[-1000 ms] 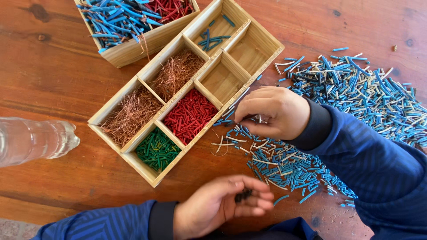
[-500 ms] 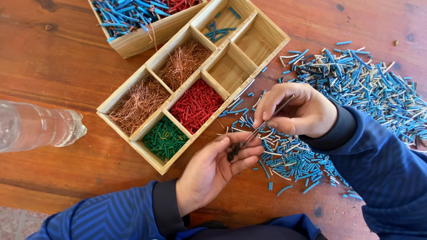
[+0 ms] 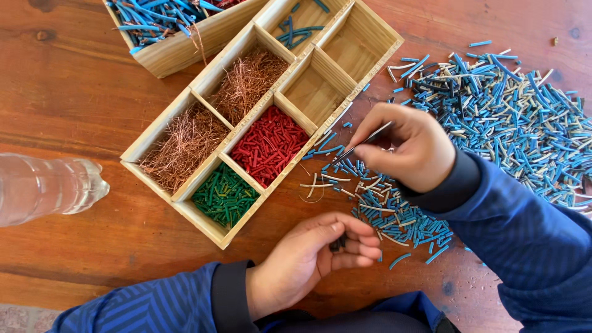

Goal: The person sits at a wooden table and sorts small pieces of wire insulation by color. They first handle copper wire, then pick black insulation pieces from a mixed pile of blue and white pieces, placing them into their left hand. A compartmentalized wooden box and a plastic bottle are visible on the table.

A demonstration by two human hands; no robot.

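Observation:
My right hand (image 3: 410, 145) pinches thin metal tweezers (image 3: 364, 143) whose tip points left, toward the front edge of the wooden divided tray (image 3: 203, 213). Low in the view, my left hand (image 3: 311, 256) is cupped, its fingers curled over a few small dark pieces (image 3: 337, 243). Below and right of my right hand lies a big heap of short blue and pale wire pieces (image 3: 493, 117). The tray holds copper strands (image 3: 185, 145), red pieces (image 3: 268, 145), green pieces (image 3: 225, 194) and a few blue ones (image 3: 299, 31).
A second wooden box (image 3: 179, 46) with long blue wires stands at the top left. A clear plastic bottle (image 3: 46, 188) lies at the left edge. Everything rests on a reddish wooden table (image 3: 74, 92). Two tray compartments (image 3: 314, 92) look empty.
My right hand has drawn the tweezers up and away from my left palm, back toward the tray and pile. My left hand has curled its fingers closed over the dark pieces.

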